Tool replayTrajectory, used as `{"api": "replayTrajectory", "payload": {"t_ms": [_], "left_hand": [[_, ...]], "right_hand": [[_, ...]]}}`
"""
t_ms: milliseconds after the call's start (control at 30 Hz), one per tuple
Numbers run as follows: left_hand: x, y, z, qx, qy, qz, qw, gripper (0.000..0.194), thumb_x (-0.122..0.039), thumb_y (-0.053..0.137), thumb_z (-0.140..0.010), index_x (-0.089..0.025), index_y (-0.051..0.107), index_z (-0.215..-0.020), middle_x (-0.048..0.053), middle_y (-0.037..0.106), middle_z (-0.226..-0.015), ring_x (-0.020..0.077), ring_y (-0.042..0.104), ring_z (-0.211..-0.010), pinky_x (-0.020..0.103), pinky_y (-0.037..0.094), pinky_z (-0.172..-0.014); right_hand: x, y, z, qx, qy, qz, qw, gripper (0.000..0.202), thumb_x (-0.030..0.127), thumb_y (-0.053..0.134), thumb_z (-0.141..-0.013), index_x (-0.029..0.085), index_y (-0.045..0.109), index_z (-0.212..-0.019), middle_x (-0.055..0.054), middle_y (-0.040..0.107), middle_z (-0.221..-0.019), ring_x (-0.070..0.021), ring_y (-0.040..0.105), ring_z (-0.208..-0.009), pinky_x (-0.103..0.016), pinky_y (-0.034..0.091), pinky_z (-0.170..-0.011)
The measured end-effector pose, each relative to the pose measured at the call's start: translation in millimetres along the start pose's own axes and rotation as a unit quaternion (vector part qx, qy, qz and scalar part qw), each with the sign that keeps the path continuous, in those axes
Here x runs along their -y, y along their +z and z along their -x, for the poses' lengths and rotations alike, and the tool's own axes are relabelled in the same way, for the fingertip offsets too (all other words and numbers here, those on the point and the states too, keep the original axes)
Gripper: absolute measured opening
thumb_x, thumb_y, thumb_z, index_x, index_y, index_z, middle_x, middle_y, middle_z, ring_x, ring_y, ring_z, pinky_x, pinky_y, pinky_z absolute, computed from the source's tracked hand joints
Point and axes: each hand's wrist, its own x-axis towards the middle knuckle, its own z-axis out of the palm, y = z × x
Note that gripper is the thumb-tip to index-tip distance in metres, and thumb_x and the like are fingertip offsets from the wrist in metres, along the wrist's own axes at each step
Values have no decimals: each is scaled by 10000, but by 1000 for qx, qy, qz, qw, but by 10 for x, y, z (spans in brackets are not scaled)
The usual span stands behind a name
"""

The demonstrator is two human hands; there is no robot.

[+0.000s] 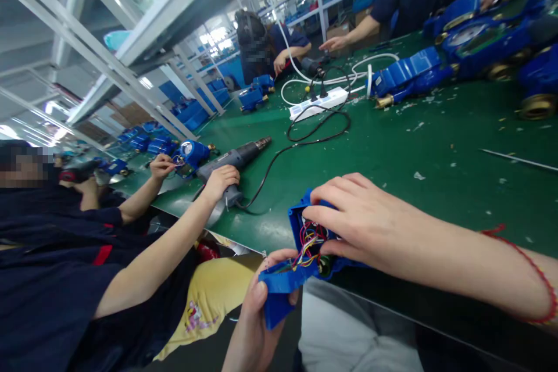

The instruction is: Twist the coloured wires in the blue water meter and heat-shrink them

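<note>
My left hand (264, 302) is closed around a blue plastic cover (283, 280), tilted at the table's front edge. Thin red, yellow and white wires (310, 242) run from the cover into the open blue water meter housing (296, 224). My right hand (361, 218) lies over that housing, its fingers curled over the top and into the opening, the thumb beside the wires. The palm side is hidden, as is much of the housing. A round dark green part (325, 266) shows below the thumb.
A co-worker at left has a hand on a heat gun (235, 158) and the other at a blue meter (192, 152). A white power strip (318, 103) with looped cords lies on the green table (392, 151). More blue meters (412, 72) stand at right, near a thin rod (518, 159).
</note>
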Motion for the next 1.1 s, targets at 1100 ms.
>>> {"api": "replayTrajectory", "payload": {"t_ms": [1100], "left_hand": [[-351,357,-148,-48,136,-411,900,202,-308,558,-873,-181,665,-758,28,701,-762,172,619,-735,258,445,-690]], "right_hand": [[-21,121,-68,-22,13,-231,973,104,123,558,-934,148,640,-876,-21,652,-831,-147,564,-726,-253,384,-641]]}}
